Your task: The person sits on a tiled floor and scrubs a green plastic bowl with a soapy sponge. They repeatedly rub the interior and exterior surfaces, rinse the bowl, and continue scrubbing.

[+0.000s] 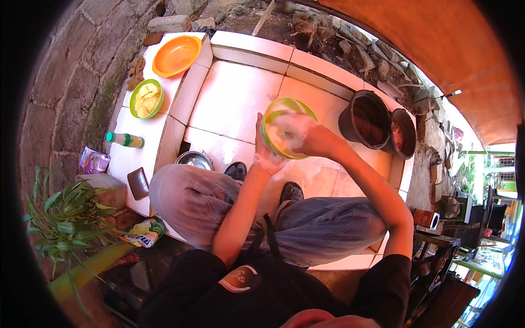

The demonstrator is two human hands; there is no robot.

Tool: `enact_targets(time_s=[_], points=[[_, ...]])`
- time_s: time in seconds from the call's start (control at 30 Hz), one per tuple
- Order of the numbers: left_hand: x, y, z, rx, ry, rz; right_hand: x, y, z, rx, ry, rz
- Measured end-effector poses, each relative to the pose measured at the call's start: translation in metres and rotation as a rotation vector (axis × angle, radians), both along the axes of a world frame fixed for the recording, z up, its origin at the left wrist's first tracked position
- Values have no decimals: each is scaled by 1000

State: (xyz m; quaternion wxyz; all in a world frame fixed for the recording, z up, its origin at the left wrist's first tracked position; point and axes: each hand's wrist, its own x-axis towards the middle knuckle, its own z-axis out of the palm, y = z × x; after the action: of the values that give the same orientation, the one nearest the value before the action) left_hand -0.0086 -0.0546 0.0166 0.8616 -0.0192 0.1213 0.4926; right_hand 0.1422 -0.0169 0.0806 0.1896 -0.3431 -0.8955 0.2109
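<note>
My left hand (267, 153) grips a green plastic bowl (308, 107) by its left side and underside, with the bowl tilted over the tiled basin. White suds cover the wrist and palm. My right hand (301, 131) reaches into the bowl, its fingers foamy and blurred by motion. Whether it holds a sponge or cloth inside cannot be made out. Yellowish colour shows within the bowl under the lather. Below, between my knees, lies the wet white tile floor (233, 102) of the basin.
On the left ledge are an orange bowl (178, 55), a green bowl of pale cut pieces (147, 99), a green-capped bottle (125, 140) and a brown dish (138, 183). A metal pot (195, 160) sits by my left knee. Two dark buckets (365, 117) (402, 133) stand right. Leafy greens (69, 221) lie lower left.
</note>
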Motion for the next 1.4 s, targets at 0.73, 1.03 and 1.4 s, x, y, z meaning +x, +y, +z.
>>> enact_targets(time_s=[0.73, 1.03, 1.4], points=[[2, 3, -22, -11, -56, 131, -9, -6, 13, 145, -33, -7], [-5, 3, -19, 156, 20, 170, 0, 2, -5, 118, -146, 67], [6, -1, -22, 131, 50, 212, -7, 6, 3, -124, -90, 47]])
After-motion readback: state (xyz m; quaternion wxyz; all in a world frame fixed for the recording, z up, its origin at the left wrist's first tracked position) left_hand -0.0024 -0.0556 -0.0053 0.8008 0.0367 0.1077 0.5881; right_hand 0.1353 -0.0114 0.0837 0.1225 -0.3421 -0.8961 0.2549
